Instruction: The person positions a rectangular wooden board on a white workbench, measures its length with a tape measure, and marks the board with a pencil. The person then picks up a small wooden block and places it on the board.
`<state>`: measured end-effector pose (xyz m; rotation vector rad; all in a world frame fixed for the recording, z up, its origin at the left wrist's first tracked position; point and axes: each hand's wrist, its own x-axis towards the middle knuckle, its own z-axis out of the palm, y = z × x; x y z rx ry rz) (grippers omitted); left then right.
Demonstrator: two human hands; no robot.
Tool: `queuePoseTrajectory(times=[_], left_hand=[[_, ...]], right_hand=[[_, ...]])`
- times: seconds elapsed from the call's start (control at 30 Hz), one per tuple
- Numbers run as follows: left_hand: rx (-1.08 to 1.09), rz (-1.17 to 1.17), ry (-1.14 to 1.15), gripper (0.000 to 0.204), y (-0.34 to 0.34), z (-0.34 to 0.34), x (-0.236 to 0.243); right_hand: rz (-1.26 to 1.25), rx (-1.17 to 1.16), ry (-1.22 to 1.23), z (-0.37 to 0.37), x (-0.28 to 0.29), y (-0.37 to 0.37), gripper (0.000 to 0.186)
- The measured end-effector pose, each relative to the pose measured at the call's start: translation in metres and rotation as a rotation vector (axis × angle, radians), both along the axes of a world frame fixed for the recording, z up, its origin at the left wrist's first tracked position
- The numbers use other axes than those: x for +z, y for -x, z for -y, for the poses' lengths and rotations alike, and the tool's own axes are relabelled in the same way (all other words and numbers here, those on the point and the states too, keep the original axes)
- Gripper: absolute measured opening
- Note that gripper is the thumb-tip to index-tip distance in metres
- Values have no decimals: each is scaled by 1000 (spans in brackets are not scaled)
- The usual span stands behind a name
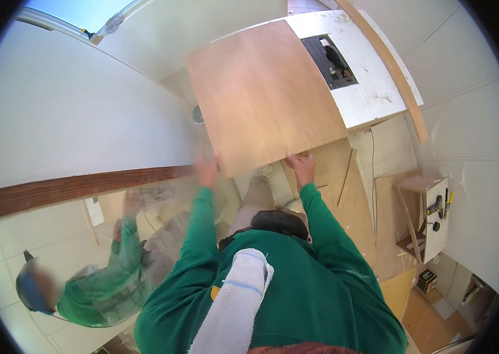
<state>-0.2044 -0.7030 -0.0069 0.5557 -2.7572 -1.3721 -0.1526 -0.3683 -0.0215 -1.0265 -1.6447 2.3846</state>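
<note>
Gripping the plywood sheet [261, 94], left hand [206, 171] and right hand [302, 167] hold its near edge.

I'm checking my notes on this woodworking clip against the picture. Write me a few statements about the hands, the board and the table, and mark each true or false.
1. Both hands are at the near edge of the plywood sheet. True: the left hand and the right hand are both at that edge.
2. The sheet lies partly on a white saw table. True.
3. The person wears red sleeves. False: the sleeves are green.
4. The dark opening in the table is covered by the sheet. False: it lies bare, to the right of the sheet.
5. A white towel hangs at the person's shoulder. True.
</note>
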Motion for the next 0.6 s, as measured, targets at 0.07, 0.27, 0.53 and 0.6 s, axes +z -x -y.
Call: queuePoseTrajectory(times=[0.07,0.27,0.53,0.6], left_hand=[[-57,-296,247,68,71,13,18],[-389,-502,383,52,362,-21,32],[-516,-242,463,49,553,-86,-21],[-546,-212,365,44,560,-91,-30]], right_hand=[[138,61,20,2,2,-5,30],[197,-108,-46,34,17,-17,35],[253,-301,132,87,69,-6,66],[234,-354,214,94,78,0,67]])
